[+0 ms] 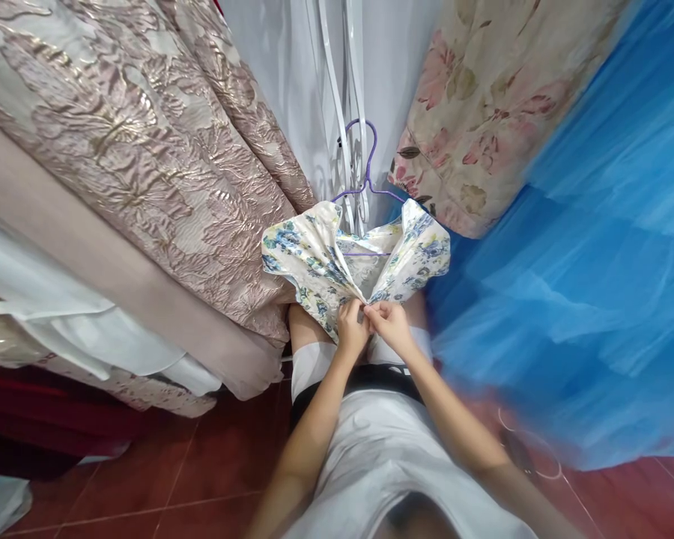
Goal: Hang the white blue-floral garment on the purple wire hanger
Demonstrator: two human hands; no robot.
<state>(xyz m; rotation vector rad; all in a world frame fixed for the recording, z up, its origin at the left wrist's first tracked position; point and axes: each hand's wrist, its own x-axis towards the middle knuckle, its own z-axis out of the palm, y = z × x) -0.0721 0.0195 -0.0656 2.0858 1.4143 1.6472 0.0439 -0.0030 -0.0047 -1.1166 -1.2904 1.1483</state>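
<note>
I'm watching the left hand (353, 329) and right hand (390, 323) pinching a floral top (317, 254)'s front edges together. A purple hanger (368, 178) is supporting its shoulders, blue fabric (562, 284) hanging nearby.

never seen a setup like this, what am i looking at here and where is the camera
There is no machine here, just a person working with two bare hands. The one picture comes from a camera worn on the head, looking forward and down, so you see the arms from above.

The left hand and right hand pinch a floral top at the bottom of its neck opening. That top is on a purple hanger, in front of the person's legs.

No table shows; pink-and-gold cloth hangs on one side, blue cloth on the other, above a red tiled floor.
</note>
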